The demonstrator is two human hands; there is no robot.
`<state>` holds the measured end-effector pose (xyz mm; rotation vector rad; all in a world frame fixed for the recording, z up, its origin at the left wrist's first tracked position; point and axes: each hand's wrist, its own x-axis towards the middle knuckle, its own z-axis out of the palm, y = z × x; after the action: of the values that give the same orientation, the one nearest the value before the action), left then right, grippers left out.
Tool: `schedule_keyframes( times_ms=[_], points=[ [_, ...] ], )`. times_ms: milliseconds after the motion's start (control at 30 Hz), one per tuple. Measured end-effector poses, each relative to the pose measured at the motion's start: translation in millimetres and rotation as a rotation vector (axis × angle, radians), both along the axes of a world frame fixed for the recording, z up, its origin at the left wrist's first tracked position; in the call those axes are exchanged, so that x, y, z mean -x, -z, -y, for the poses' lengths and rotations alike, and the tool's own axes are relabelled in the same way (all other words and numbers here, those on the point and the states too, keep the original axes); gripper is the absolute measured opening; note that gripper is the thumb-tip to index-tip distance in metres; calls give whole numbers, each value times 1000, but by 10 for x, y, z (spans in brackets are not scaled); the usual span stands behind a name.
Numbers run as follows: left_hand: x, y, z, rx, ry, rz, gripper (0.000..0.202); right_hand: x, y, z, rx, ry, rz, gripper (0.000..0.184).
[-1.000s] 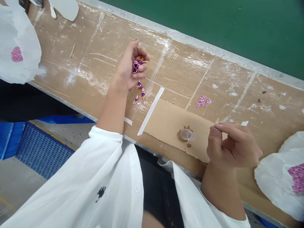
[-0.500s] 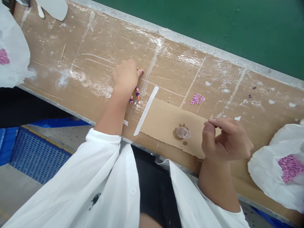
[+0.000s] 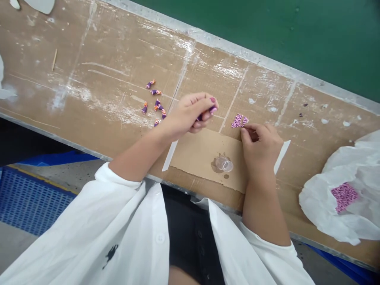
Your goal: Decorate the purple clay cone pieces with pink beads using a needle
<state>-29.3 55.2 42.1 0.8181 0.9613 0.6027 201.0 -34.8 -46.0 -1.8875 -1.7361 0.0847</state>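
My left hand (image 3: 190, 114) is closed in a pinch on a small purple piece near the middle of the cardboard-covered table (image 3: 97, 67). Several small purple-and-orange pieces (image 3: 154, 103) lie scattered on the table just left of it. My right hand (image 3: 261, 144) rests on the table with its fingertips pinched together right beside a little pile of pink beads (image 3: 239, 120); what it holds, if anything, is too small to see. A small clear cup (image 3: 224, 163) lies on a cardboard sheet (image 3: 202, 152) between my hands.
White tissue (image 3: 341, 213) with a heap of pink beads (image 3: 344, 196) sits at the right. A thin wooden stick (image 3: 54, 59) lies far left. A green surface (image 3: 282, 31) runs beyond the table's metal edge. A blue crate (image 3: 26, 194) is on the floor below.
My left hand put the purple-and-orange pieces down on the table and moved right, pinching one piece. My right hand came down from the air to the pink bead pile.
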Motion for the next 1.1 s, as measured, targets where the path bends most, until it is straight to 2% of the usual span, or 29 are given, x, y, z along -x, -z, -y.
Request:
schedule_keyframes(
  times_ms=[133, 267, 400, 567, 833, 967, 1100],
  points=[
    [-95, 14, 140, 159, 117, 137, 31, 52, 16, -21, 21, 28, 71, 9],
    [-117, 15, 181, 232, 155, 147, 32, 51, -14, 5, 58, 16, 107, 12],
    [-137, 24, 178, 251, 124, 117, 31, 19, -49, 48, 74, 19, 78, 11],
    [-145, 62, 168, 251, 112, 123, 29, 26, -34, 18, 34, -49, 3, 12],
    [-135, 62, 166, 252, 94, 115, 29, -43, -34, 45, 80, -21, -77, 13],
    [-134, 44, 161, 255, 78, 106, 30, -173, -22, 58, 47, -21, -72, 7],
    [-134, 46, 151, 254, 84, 110, 32, -177, 1, 46, 53, -28, -24, 10]
  ],
)
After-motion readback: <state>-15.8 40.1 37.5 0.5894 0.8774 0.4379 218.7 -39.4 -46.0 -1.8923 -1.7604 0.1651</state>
